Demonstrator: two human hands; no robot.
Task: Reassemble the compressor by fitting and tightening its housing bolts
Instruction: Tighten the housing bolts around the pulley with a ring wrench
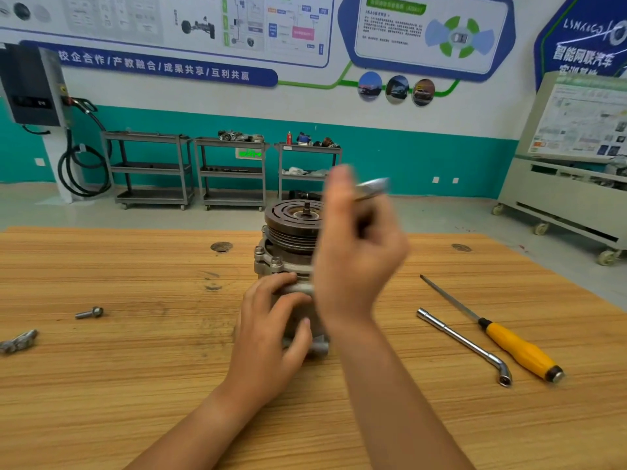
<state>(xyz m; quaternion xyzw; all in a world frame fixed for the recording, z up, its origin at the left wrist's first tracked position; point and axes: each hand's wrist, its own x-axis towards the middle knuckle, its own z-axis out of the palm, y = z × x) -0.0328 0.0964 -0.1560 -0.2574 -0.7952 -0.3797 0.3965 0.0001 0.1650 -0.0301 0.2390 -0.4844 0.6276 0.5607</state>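
The compressor [286, 239] stands upright on the wooden table [135, 368], pulley on top, with bolt heads showing on its left flange. My left hand [271, 330] grips the lower housing from the near side. Raised in front of the compressor's right side, my right hand [356, 252] is blurred by motion and holds a shiny metal tool [373, 188] that sticks out above its fingers. A loose bolt [90, 312] lies on the table far to the left. More bolts [18, 341] lie at the left edge.
Right of the compressor lie an L-shaped socket wrench [464, 344] and a yellow-handled screwdriver [502, 337]. Behind the table stand three metal carts [230, 171], with a wheeled training stand [570, 184] at the right.
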